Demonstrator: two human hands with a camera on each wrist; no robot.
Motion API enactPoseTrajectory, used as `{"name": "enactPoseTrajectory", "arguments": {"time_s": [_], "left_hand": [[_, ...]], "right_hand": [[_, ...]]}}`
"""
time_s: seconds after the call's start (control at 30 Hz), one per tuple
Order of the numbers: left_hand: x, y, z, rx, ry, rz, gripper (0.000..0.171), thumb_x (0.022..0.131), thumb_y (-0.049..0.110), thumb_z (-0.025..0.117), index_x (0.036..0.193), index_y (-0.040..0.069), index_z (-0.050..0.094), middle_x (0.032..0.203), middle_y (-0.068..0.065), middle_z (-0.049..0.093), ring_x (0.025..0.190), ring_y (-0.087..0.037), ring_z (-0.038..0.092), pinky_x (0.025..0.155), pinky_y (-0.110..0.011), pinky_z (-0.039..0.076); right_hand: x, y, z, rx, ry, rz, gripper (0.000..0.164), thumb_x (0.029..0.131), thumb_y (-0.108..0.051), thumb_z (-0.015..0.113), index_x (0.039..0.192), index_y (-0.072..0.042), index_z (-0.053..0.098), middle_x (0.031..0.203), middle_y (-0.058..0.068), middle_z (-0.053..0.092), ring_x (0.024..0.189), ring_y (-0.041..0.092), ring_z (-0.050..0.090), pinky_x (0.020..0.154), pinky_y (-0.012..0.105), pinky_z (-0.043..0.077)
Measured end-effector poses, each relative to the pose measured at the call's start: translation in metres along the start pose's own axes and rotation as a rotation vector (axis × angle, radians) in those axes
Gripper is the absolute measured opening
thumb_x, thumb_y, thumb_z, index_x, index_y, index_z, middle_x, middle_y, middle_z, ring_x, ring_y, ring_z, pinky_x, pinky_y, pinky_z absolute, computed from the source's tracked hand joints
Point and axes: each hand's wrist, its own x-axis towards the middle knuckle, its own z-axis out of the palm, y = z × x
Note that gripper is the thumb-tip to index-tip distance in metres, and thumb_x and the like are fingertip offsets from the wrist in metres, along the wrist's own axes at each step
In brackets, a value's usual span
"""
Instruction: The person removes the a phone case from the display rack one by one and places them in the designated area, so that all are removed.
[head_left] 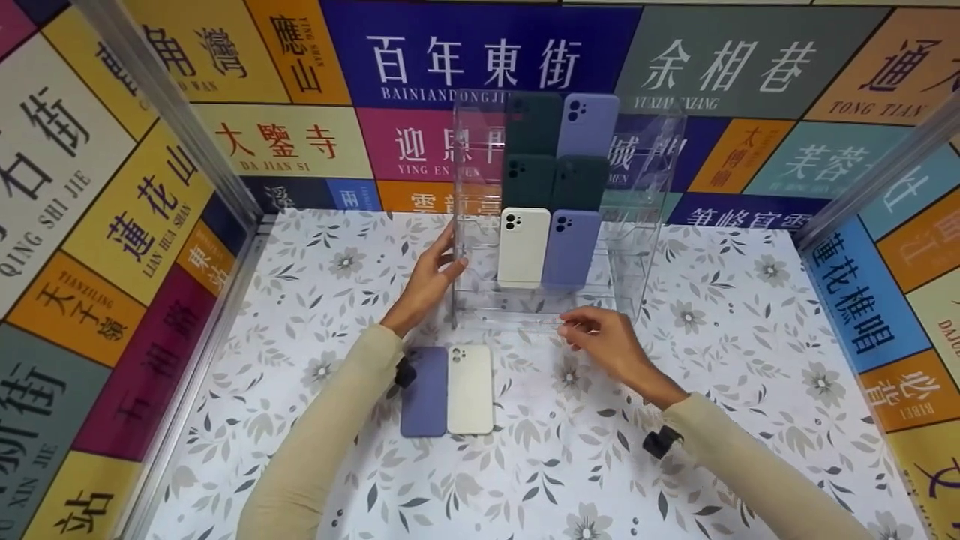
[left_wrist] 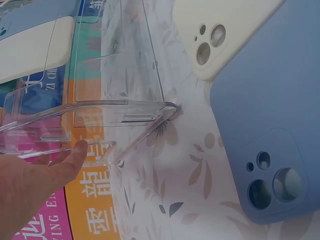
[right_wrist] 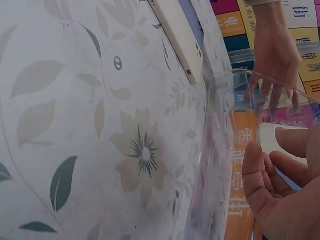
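A clear plastic display rack (head_left: 643, 247) stands at the back of the table. Its tiers bear dark green phone cases (head_left: 528, 184), purple phone cases (head_left: 571, 251) and a white phone case (head_left: 523, 251). My left hand (head_left: 429, 283) holds the rack's left side, thumb at the front edge; in the left wrist view its fingertips meet the clear panel. By the rack's front lip, my right hand (head_left: 606, 341) hovers with loosely bent fingers and nothing between them. Below my left wrist, a purple phone case (head_left: 424, 394) and a white phone case (head_left: 470, 394) lie side by side.
A white leaf-patterned cloth (head_left: 570, 465) covers the table. Behind and at both sides rise panels with coloured sign prints (head_left: 480, 56). Metal posts (head_left: 191, 127) mark the corners.
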Motion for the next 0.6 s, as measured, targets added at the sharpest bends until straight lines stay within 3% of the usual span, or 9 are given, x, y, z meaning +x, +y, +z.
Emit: {"name": "enactPoseTrajectory", "arguments": {"time_s": [0.17,0.6], "left_hand": [[0.0,-0.001,0.001,-0.018,-0.002,-0.005,0.077,0.11,0.0,0.059,0.177,0.018,0.024,0.173,-0.023,0.04,0.146,-0.044,0.054,0.119,-0.053,0.049],[-0.002,0.0,0.002,-0.012,-0.007,-0.012,0.077,0.111,0.001,0.055,0.177,0.018,0.02,0.176,-0.019,0.036,0.148,-0.04,0.052,0.122,-0.052,0.046]], "right_hand": [[-0.002,-0.005,-0.024,-0.013,0.048,-0.031,0.023,0.101,-0.006,0.079,0.122,0.004,0.081,0.1,0.015,0.081,0.082,0.027,0.077,0.073,0.026,0.063],[0.01,-0.021,-0.068,-0.133,0.14,-0.12,0.024,0.102,-0.01,0.08,0.124,-0.003,0.082,0.113,0.015,0.08,0.097,0.01,0.072,0.085,0.013,0.056]]}}
